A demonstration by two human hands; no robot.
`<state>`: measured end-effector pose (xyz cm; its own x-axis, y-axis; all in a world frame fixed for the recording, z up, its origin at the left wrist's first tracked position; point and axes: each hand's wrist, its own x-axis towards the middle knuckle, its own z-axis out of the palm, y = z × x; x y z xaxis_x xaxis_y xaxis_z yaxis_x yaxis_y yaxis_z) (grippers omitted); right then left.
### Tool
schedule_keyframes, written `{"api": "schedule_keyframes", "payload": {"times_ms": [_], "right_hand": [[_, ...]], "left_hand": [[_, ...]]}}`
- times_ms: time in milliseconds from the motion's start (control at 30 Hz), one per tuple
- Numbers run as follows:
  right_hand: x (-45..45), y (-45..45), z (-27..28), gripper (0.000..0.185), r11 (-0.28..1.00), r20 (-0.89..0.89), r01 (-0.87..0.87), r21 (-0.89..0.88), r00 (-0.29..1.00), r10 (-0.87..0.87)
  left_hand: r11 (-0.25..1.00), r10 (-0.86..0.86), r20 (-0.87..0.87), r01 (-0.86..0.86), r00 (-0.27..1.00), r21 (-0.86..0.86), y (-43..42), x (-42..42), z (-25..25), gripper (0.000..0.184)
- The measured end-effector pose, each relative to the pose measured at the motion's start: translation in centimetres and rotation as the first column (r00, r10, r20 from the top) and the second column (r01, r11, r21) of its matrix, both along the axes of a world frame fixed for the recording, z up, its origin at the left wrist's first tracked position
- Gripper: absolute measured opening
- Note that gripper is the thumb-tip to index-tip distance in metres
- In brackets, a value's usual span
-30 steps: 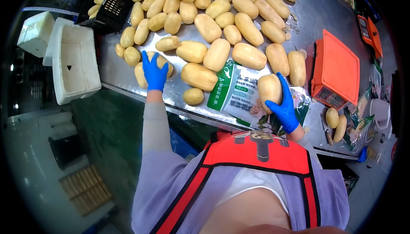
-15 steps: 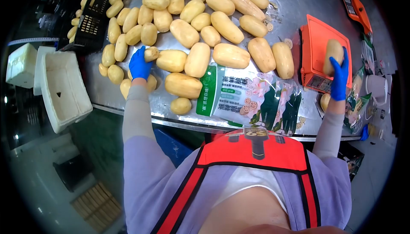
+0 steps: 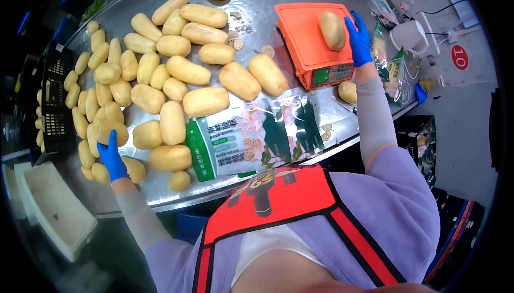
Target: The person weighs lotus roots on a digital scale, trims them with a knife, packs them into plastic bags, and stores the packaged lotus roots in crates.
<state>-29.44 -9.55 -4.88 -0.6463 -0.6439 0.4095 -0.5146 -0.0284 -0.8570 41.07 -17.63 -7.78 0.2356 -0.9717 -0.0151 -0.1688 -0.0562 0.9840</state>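
Peeled lotus root pieces lie across the metal table (image 3: 257, 1). My left hand (image 3: 112, 160), in a blue glove, has its fingers against a lotus root (image 3: 119, 134) at the near left of the pile and grips it; part of the grip is hidden. One lotus root (image 3: 332, 31) rests on the orange scale (image 3: 297, 31), whose display glows green. Beside that root's right side is my right hand (image 3: 360, 40), also blue-gloved, with fingers stretched and apart from it. A printed lotus root bag (image 3: 230, 143) lies flat before me.
A black crate (image 3: 55, 95) stands at the left edge, above a white foam box (image 3: 59, 210). Another lotus root (image 3: 347, 92) sits beside the scale's near right corner. Packaged bags (image 3: 395, 76) and a white container (image 3: 408, 35) are at the right.
My view has turned to the right. My right hand has let go of the lotus root, which now lies on the scale. My left hand remains at the pile with a lotus root.
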Motion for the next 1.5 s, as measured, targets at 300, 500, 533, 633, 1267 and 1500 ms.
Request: {"api": "schedule_keyframes", "payload": {"times_ms": [300,500,533,633,1267,1500], "right_hand": [[20.3,8.1,-1.0,0.044,0.654,0.504,-0.756,0.039,0.58,0.64],[26.6,11.7,-1.6,0.071,0.556,0.779,-0.829,-0.054,0.314,0.543],[25.9,12.3,-1.9,0.071,0.555,0.78,-0.83,-0.062,0.307,0.545],[23.3,14.4,-2.7,0.069,0.571,0.797,-0.815,-0.098,0.279,0.536],[11.2,18.5,-0.8,0.078,0.816,0.521,-0.575,-0.059,0.679,0.516],[5.4,15.5,-0.7,0.07,0.945,0.468,-0.31,-0.104,0.823,0.322]], "left_hand": [[0.919,-0.227,-0.468,0.348,0.854,0.188,9.0,-17.2,-1.2,0.042],[0.802,-0.427,-0.472,0.564,0.771,0.195,16.4,-28.5,0.0,0.05],[0.803,-0.459,-0.438,0.572,0.773,0.17,16.9,-29.1,0.0,0.049],[0.684,-0.672,-0.143,0.683,0.726,0.254,17.1,-28.2,0.0,0.052],[0.937,0.346,0.909,-0.028,0.234,-0.349,15.7,-12.6,1.4,0.05],[0.99,0.088,0.902,0.061,0.422,-0.125,16.0,-12.9,-0.2,0.025]]}}
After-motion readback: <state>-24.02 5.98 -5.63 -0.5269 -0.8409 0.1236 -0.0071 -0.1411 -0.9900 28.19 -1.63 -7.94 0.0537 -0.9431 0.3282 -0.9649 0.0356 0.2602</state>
